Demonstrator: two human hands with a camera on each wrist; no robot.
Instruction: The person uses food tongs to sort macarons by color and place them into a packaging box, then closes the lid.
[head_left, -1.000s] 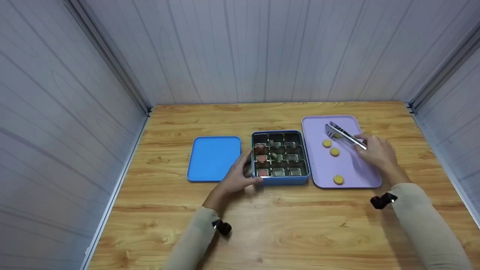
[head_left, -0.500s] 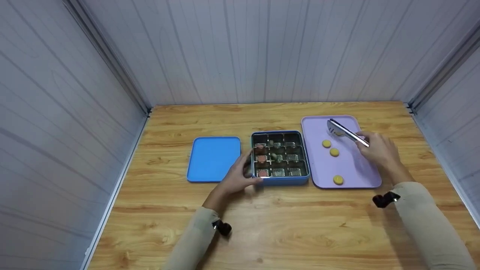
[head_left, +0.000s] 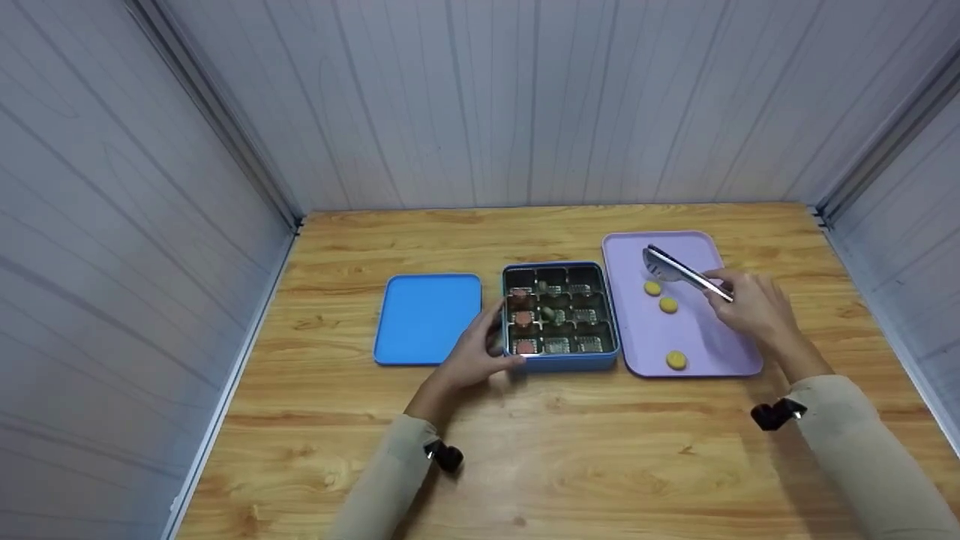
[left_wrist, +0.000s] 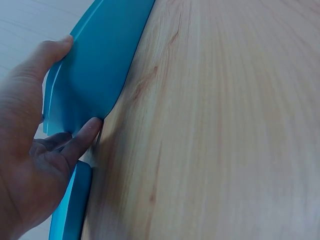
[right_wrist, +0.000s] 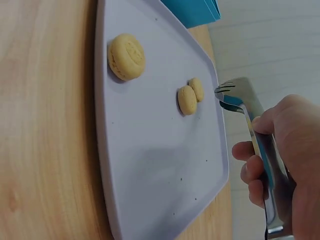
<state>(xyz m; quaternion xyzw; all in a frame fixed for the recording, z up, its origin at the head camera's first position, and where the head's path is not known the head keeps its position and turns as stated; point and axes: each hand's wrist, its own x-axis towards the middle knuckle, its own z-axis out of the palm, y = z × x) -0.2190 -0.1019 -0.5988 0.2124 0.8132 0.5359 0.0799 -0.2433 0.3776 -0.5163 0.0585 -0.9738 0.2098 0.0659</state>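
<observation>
My left hand (head_left: 471, 355) rests at the front-left corner of a blue box (head_left: 568, 362), thumb along its front and fingers along its left side, all fairly straight. The box's insert has nine-pocket style rows; pink round pieces (head_left: 523, 318) fill the left column, and green pieces (head_left: 553, 314) sit in the middle one. My right hand (head_left: 754, 304) grips metal tongs (right_wrist: 270, 170), raised over the purple tray (head_left: 694, 352). Their slotted head hides what lies between its sides. Yellow macaron-like cookies (right_wrist: 126, 56) lie on the tray, three in sight.
A flat blue square lid (head_left: 427, 319) lies left of the box on the wooden table (head_left: 570, 465). The purple tray stands close against the box's right side. Pale panel walls (head_left: 480, 105) enclose the back and sides.
The tongs have lifted and shifted slightly left over the tray. The yellow cookie earlier seen at their head no longer shows on the tray. The left hand and box have stayed put.
</observation>
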